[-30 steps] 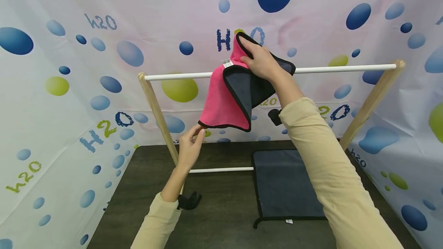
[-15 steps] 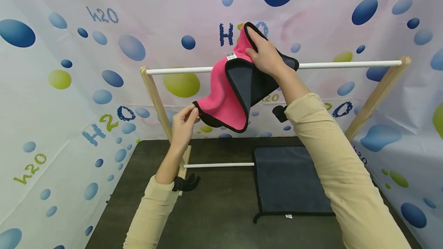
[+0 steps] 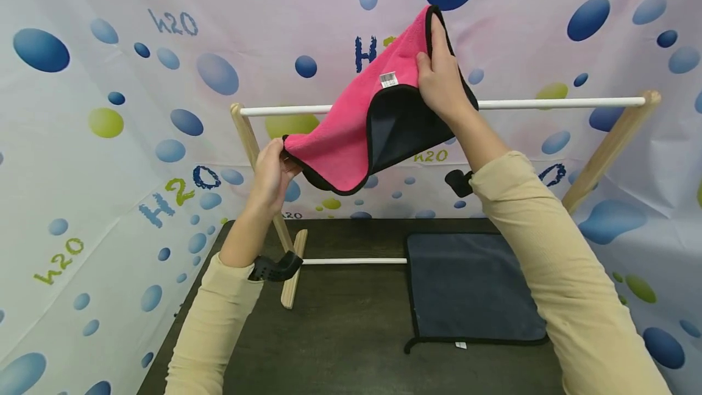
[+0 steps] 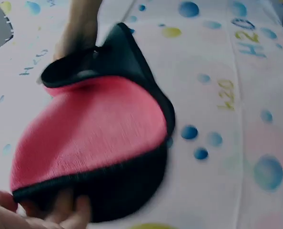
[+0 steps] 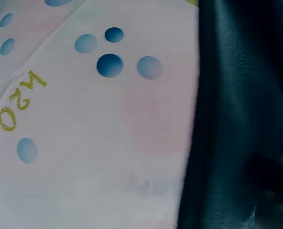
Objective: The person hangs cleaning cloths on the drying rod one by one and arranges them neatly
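A two-sided cloth, pink on one face and dark grey on the other, with black edging and a white label, is held up in front of the rack's top bar. My left hand pinches its left corner between thumb and fingers. At the upper right, my right hand grips the black edge, thumb on the pink face. The middle sags, and a lower flap folds over to show grey. From the left wrist, the pink face of the cloth bulges toward the camera. The right wrist view shows only its dark side.
A rack stands behind the cloth, with a white top bar, wooden side posts and a low white rod. A dark grey cloth lies flat on the dark table at right. A bubble-printed curtain surrounds the table.
My left hand has taken the lower left corner and drawn it left and upward. My right hand has risen slightly and moved right, so the cloth is spread wider, showing more pink.
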The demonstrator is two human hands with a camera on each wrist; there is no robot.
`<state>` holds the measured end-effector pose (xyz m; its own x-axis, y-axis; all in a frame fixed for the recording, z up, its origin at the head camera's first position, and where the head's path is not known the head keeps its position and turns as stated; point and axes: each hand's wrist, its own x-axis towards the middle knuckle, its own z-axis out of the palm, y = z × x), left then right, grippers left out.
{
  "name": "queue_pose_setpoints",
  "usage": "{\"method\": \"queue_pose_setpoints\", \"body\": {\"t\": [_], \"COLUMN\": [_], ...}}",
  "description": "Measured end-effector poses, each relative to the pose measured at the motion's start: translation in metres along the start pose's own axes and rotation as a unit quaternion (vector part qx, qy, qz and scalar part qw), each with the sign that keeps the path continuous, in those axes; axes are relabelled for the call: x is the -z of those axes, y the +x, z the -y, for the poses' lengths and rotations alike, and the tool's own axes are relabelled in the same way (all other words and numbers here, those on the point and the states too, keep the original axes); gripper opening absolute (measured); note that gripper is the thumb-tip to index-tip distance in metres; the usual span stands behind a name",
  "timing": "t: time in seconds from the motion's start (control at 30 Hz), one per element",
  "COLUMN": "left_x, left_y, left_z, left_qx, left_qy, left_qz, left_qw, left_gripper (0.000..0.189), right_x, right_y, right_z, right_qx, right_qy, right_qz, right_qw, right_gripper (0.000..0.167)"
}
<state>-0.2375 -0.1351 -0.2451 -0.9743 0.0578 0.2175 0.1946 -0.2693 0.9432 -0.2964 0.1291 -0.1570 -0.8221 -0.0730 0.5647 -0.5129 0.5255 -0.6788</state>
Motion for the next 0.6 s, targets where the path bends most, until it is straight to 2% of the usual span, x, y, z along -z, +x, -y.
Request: {"method": "queue_pose_setpoints", "body": {"t": [0.07, 0.17, 0.27, 0.37, 0.5, 0.6], "left_x": [0.002, 0.006, 0.008, 0.009, 0.011, 0.017], "left_y": [0.002, 0.004, 0.003, 0.0, -0.001, 0.001], "left_z": [-0.006, -0.012, -0.016, -0.018, -0.023, -0.031], "left_qx": [0.046, 0.114, 0.154, 0.159, 0.128, 0.117], "left_qy": [-0.072, -0.166, -0.207, -0.203, -0.154, -0.098], "left_qz": [0.009, 0.025, 0.045, 0.072, 0.098, 0.116], "left_qw": [0.9963, 0.9792, 0.9651, 0.9634, 0.9748, 0.9815], "left_gripper": [0.03, 0.03, 0.027, 0.025, 0.024, 0.024], "right_x": [0.002, 0.003, 0.003, 0.002, 0.005, 0.01], "right_y": [-0.001, -0.003, -0.006, -0.009, -0.01, -0.01], "right_z": [0.004, 0.01, 0.017, 0.025, 0.029, 0.025], "right_qx": [0.0, -0.001, 0.003, 0.006, 0.017, 0.038], "right_qy": [0.018, 0.045, 0.085, 0.136, 0.194, 0.23], "right_qz": [0.0, 0.005, 0.006, 0.002, -0.002, -0.012], "right_qw": [0.9998, 0.999, 0.9964, 0.9907, 0.9809, 0.9724], "right_gripper": [0.06, 0.062, 0.065, 0.067, 0.066, 0.055]}}
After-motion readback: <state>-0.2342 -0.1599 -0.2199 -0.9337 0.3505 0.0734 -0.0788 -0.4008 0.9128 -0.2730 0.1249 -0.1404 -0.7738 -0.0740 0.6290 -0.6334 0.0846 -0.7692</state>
